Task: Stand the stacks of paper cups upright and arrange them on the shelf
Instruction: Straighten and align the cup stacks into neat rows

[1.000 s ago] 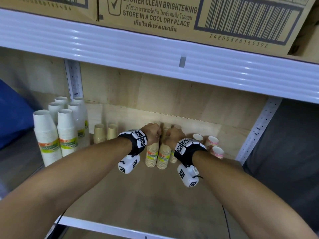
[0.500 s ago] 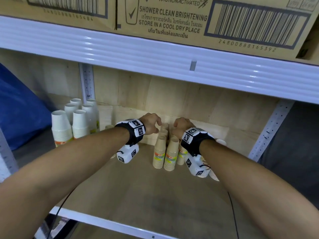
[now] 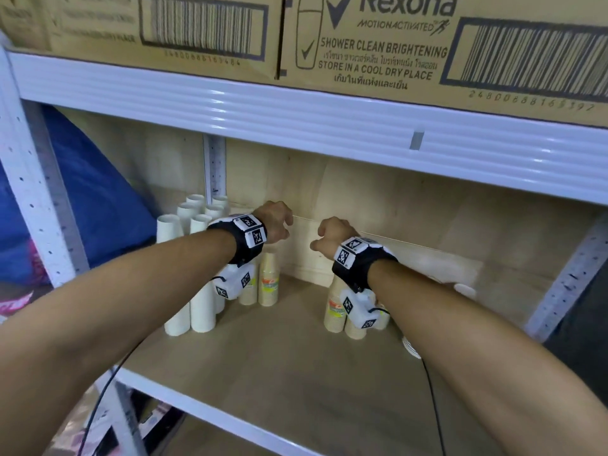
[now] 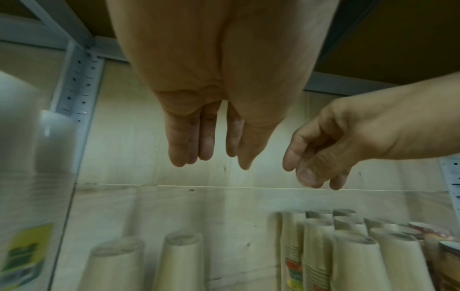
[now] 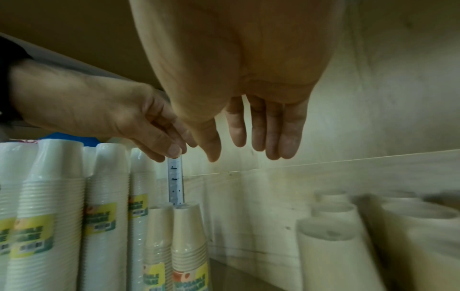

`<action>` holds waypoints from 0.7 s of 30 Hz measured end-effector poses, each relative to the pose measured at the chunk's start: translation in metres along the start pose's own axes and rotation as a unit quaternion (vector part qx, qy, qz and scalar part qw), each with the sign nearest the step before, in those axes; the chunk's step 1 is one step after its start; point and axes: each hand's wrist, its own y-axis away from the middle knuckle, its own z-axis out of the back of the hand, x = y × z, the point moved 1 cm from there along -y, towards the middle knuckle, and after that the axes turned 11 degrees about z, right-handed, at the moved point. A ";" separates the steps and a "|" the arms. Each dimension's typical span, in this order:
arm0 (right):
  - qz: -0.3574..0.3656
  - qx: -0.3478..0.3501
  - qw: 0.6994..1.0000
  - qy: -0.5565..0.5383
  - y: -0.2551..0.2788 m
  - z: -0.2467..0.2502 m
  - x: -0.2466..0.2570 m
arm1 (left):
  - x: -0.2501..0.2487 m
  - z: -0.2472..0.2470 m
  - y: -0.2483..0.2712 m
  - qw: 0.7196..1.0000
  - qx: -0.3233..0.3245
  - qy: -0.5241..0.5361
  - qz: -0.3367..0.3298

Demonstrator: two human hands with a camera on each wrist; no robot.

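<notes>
Both hands hover inside the shelf bay, holding nothing. My left hand (image 3: pixel 279 222) hangs with relaxed fingers (image 4: pixel 206 149) above two upright tan cup stacks (image 3: pixel 268 281) that stand beside the white cup stacks (image 3: pixel 184 274). My right hand (image 3: pixel 324 236) hangs loosely, fingers (image 5: pixel 259 133) pointing down, over a cluster of upright tan cup stacks (image 3: pixel 335 311). That cluster appears in the left wrist view as tan stacks (image 4: pixel 348 252). The white stacks (image 5: pixel 49 216) with yellow-green labels stand upright at the left.
The wooden shelf board (image 3: pixel 296 373) runs to a white front rail. A white shelf beam (image 3: pixel 296 110) with cardboard boxes (image 3: pixel 378 44) sits close overhead. Patterned cups (image 3: pixel 464 289) lie at the far right. A perforated upright (image 3: pixel 214 166) stands behind the white stacks.
Both hands have let go of the tops of the tan stacks, risen and moved apart, the left one toward the white stacks. The head view has shifted closer.
</notes>
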 end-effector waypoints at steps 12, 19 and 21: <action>0.047 0.048 0.997 -0.030 -0.021 -0.044 0.030 | 0.045 -0.015 0.004 0.997 0.001 -0.022 0.080; 0.063 0.077 0.994 -0.048 -0.039 -0.067 0.040 | 0.052 -0.041 -0.001 0.994 0.027 -0.027 0.102; 0.063 0.092 0.993 -0.048 -0.045 -0.075 0.042 | 0.053 -0.048 -0.006 0.993 0.035 -0.035 0.105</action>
